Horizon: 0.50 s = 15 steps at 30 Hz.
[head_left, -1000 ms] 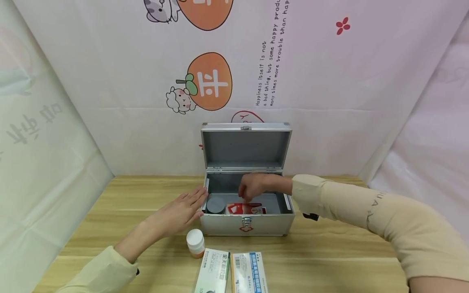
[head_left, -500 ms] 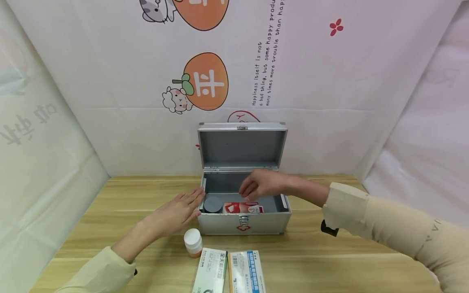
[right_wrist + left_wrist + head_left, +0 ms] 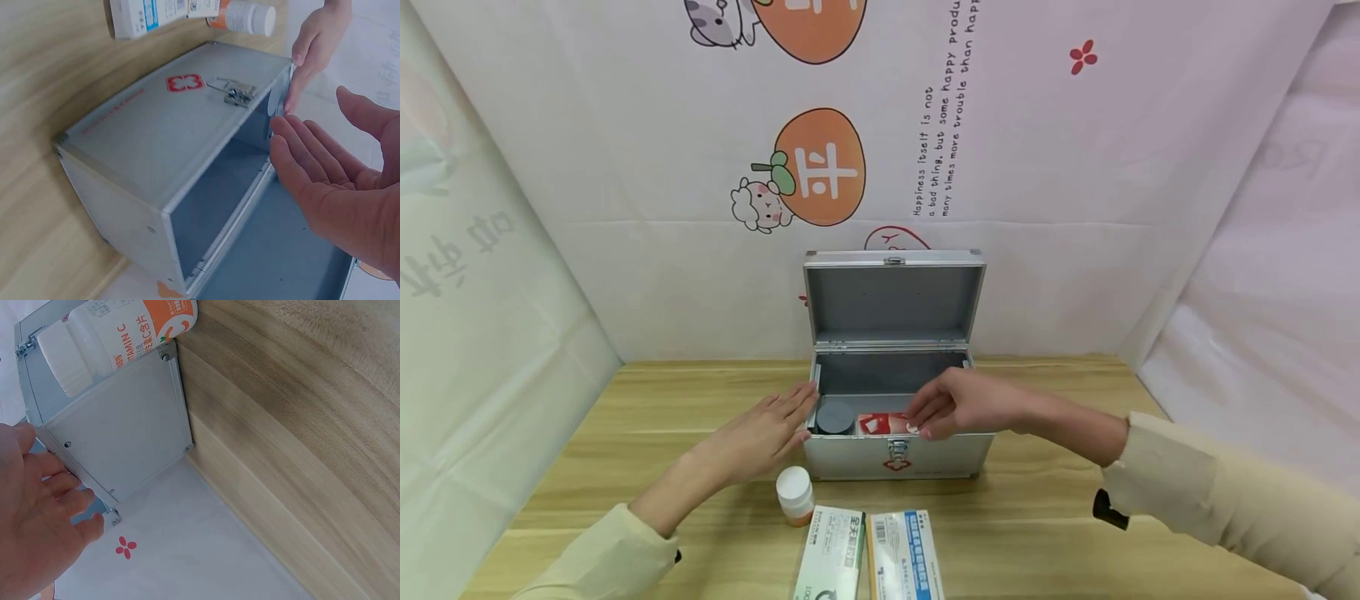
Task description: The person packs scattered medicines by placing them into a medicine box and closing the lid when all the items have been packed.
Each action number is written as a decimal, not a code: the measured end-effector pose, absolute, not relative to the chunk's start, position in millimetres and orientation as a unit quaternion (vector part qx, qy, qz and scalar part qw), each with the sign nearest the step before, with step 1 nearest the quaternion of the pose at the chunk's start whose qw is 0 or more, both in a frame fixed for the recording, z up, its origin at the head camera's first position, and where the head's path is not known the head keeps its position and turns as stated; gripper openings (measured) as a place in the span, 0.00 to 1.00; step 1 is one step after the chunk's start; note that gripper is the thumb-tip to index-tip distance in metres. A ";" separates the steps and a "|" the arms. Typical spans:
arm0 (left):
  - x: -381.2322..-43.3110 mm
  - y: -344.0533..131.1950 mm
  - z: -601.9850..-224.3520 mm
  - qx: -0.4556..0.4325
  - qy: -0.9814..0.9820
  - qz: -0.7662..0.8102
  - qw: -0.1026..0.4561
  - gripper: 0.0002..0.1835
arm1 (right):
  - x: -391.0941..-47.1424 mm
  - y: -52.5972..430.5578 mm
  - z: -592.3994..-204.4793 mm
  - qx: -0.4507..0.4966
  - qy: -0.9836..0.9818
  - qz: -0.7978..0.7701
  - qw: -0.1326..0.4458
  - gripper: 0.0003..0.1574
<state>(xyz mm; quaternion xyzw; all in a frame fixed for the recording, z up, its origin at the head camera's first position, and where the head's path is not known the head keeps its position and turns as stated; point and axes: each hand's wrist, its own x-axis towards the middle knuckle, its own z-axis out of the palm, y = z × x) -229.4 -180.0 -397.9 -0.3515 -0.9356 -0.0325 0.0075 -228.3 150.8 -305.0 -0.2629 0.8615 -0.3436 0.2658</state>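
Note:
A silver medicine case (image 3: 936, 458) with a red cross stands on the table, its lid (image 3: 895, 304) raised. My left hand (image 3: 760, 442) rests on the case's left rim with fingers extended; the left wrist view shows the fingertips at that edge. Over the front right of the case is my right hand (image 3: 973, 404), its fingers loosely bent and, in the right wrist view, nothing in the palm (image 3: 344, 194). Inside lie a round grey-topped container (image 3: 836, 418) at the left and a red and white box (image 3: 874, 424) beside it, partly covered by the right fingers.
A white-capped vitamin C bottle (image 3: 125, 337) stands before the case's left front corner. Closer to me lie a white and green box (image 3: 830, 550) and a white and blue box (image 3: 904, 550) side by side. A printed cloth (image 3: 1037, 250) hangs behind the wooden table (image 3: 1060, 500).
My right hand has risen from over the red and white box and drawn back right and toward me, its fingers loosening. My left hand stays on the rim. The head view has shifted slightly.

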 end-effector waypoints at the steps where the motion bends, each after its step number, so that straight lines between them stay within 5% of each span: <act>1: -229.5 -179.9 -397.8 -0.350 -0.936 -0.033 0.007 0.32 | -226.0 152.5 -306.8 -0.263 0.859 -0.350 0.266 0.21; 15: -228.3 -180.7 -397.6 -0.353 -0.935 -0.044 0.004 0.32 | -198.4 165.5 -335.8 -0.255 0.841 -0.391 0.274 0.23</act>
